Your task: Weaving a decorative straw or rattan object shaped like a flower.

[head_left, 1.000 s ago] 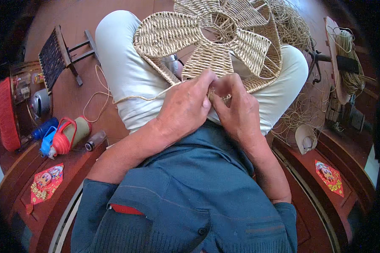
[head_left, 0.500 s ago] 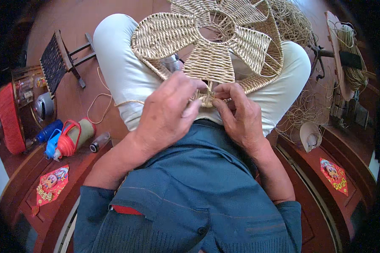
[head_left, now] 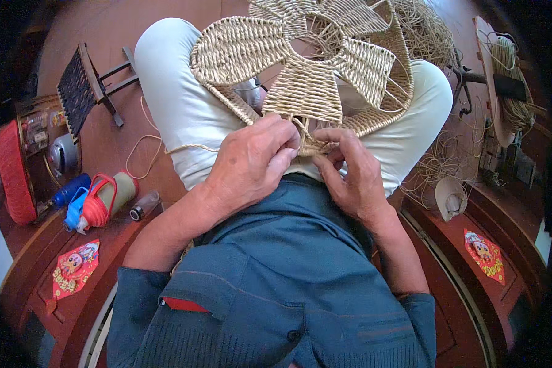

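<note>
Across my lap lies a woven straw-rope piece (head_left: 303,89), with petal-shaped panels set round an open ring and a thick outer rim. At its near edge my left hand (head_left: 251,153) is closed, thumb and forefinger pinching the twisted straw cord (head_left: 305,132) just below the nearest petal. My right hand (head_left: 352,165) pinches the rim beside it, fingertips on the cord where it meets the edge. Both sets of fingertips partly hide the spot being worked. A loose length of cord (head_left: 190,147) runs from near my left hand over my thigh to the floor.
A small stool (head_left: 80,92) with a dark woven seat stands at left, near bottles and a red-topped flask (head_left: 107,199). A heap of straw cord (head_left: 420,34) lies at the far right, with a wound hank of cord (head_left: 509,80) and loose strands beyond my right knee.
My left hand has drawn slightly down and its fingers have curled in tighter. A loop of cord now shows between the hands. The right hand has shifted only a little.
</note>
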Demonstrator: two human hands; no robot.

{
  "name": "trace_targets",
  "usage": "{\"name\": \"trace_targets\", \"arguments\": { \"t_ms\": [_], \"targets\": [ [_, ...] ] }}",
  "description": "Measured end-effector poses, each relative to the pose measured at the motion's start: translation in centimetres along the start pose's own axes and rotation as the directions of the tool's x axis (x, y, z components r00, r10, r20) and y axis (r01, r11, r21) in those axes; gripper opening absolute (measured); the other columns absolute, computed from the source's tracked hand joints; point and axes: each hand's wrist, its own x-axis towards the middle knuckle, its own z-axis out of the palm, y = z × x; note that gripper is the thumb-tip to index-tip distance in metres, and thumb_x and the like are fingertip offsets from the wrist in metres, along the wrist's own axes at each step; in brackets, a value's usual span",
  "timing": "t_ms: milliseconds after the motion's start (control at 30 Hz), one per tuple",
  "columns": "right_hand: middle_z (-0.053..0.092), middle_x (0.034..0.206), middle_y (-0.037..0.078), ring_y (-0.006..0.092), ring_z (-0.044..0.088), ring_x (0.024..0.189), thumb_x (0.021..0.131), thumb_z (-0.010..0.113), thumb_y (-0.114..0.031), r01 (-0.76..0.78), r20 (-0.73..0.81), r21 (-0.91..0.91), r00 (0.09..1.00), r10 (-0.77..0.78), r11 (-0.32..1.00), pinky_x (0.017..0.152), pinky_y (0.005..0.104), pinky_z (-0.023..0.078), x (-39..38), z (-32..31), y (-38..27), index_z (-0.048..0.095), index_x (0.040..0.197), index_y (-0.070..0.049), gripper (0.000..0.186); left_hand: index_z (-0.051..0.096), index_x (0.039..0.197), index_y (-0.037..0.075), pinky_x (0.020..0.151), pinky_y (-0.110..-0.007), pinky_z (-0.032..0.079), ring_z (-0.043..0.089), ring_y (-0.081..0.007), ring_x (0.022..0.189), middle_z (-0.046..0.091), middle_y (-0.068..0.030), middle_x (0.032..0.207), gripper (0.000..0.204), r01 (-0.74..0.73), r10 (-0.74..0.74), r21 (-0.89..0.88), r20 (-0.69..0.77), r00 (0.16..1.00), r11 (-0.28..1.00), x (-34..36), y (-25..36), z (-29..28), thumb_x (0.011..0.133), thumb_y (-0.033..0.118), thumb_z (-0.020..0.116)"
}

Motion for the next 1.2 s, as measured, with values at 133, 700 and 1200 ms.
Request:
{"name": "trace_targets", "arguments": {
  "t_ms": [133,700,1200],
  "targets": [
    [0.071,0.121,0.015,0.0344,0.074,0.100,0.093,0.081,-0.003,0.076,-0.076,-0.010,0.994,-0.077,0.997,0.081,0.0422,0.061,-0.2,0.3,0.9,0.066,0.125,-0.004,0.036,0.067,0.101,0.002,0.074,-0.040,0.053,0.066,-0.0298,0.081,0.063,-0.0133,0.090,0.011,-0.054,0.051,-0.050,-0.060,0.997,0.997,-0.5,-0.5,-0.1,0.092,0.001,0.073],
    [0.072,0.104,0.007,0.0268,0.073,0.086,0.089,0.085,-0.012,0.255,-0.183,-0.223,0.937,-0.297,0.941,0.072,0.0396,0.059,1.1,2.5,-0.6,0.078,0.110,-0.011,0.022,0.070,0.099,0.001,0.068,-0.036,0.048,0.058,-0.0203,0.072,0.061,-0.0085,0.082,0.009,0.163,-0.180,-0.099,-0.201,0.963,0.982,-2.0,0.2,1.2,0.093,0.003,0.076],
    [0.066,0.090,0.006,0.0258,0.068,0.076,0.089,0.082,-0.011,0.341,-0.176,-0.325,0.895,-0.411,0.882,0.065,0.0396,0.055,1.3,3.8,0.5,0.077,0.100,-0.008,0.012,0.075,0.104,0.002,0.066,-0.035,0.048,0.058,-0.0205,0.071,0.061,-0.0083,0.084,0.010,0.199,-0.195,-0.018,-0.302,0.933,0.980,-1.8,0.2,1.8,0.094,0.004,0.076]
  ]
}}
